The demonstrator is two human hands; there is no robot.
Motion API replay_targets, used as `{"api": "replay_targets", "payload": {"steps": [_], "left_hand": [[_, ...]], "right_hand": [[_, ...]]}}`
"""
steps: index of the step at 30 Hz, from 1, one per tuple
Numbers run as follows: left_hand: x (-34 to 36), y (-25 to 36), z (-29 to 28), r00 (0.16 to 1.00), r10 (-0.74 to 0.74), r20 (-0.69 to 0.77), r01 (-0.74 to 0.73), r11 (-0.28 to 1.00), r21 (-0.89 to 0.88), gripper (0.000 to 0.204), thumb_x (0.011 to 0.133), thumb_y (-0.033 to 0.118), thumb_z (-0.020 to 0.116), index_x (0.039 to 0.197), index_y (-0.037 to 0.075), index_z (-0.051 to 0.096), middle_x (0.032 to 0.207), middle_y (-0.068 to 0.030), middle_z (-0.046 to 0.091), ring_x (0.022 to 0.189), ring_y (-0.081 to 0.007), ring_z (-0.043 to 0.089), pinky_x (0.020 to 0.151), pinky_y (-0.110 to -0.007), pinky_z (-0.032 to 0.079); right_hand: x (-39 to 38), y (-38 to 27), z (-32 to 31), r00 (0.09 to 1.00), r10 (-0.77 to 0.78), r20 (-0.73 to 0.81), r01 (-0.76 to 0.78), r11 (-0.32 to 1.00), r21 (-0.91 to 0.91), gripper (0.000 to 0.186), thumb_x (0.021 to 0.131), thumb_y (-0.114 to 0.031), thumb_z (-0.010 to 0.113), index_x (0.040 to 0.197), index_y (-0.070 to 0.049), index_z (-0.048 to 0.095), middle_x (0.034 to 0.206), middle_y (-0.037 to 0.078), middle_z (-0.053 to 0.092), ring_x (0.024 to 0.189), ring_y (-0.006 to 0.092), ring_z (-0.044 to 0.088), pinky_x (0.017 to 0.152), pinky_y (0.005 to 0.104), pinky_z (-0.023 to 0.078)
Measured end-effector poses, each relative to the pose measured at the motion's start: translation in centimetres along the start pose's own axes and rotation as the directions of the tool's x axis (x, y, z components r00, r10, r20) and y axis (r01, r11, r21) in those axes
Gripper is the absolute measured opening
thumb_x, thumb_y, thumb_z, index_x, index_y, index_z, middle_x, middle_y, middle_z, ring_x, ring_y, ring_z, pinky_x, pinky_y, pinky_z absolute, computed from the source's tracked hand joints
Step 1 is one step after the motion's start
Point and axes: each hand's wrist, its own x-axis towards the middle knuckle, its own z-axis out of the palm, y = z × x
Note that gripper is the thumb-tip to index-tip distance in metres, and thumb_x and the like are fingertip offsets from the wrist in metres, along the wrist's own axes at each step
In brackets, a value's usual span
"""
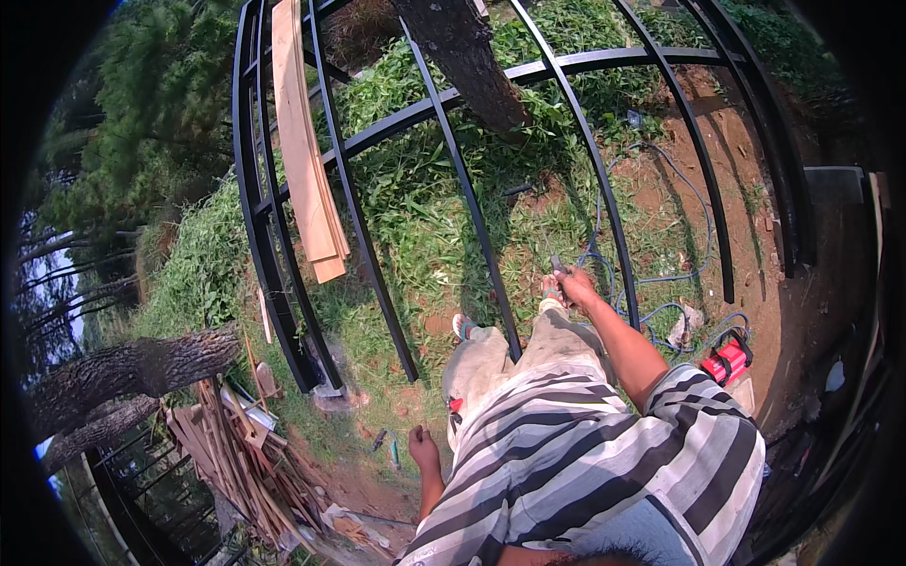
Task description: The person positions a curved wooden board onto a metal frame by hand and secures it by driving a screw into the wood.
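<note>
My right hand (573, 283) is closed round a small dark grey tool (559, 266), held out over my right foot beside a black metal bar (612, 236) of a raised frame. My left hand (424, 445) hangs low by my left thigh with its fingers curled; what they hold, if anything, is hidden. A blue hose or cord (675, 278) lies looped on the ground beyond my right hand. A red tool or case (725, 360) sits by my right elbow. On the frame's left side rests a stack of light wooden planks (307, 170).
A tree trunk (462, 61) rises inside the frame, and more trunks (142, 363) stand at the left. Scrap wood (236, 453) is piled at lower left. Grass and weeds (406, 217) cover the ground under the bars, with bare soil (703, 160) at the right.
</note>
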Motion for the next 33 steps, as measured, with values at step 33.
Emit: {"api": "replay_targets", "payload": {"steps": [33], "left_hand": [[40.5, -8.4, -5.8, 0.895, -0.191, 0.402, 0.336, 0.884, -0.327, 0.018, 0.098, 0.016, 0.060, 0.107, 0.002, 0.065, 0.087, 0.0009, 0.059, 0.078, -0.0092, 0.052, 0.073, -0.025, 0.044]], "right_hand": [[14.6, -13.6, 26.4, 0.998, -0.012, -0.059, 0.004, 0.991, -0.133, 0.025, 0.104, -0.028, 0.052, 0.119, -0.008, 0.053, 0.080, 0.001, 0.059, 0.051, 0.0076, 0.049, 0.039, 0.0231, 0.041]]}}
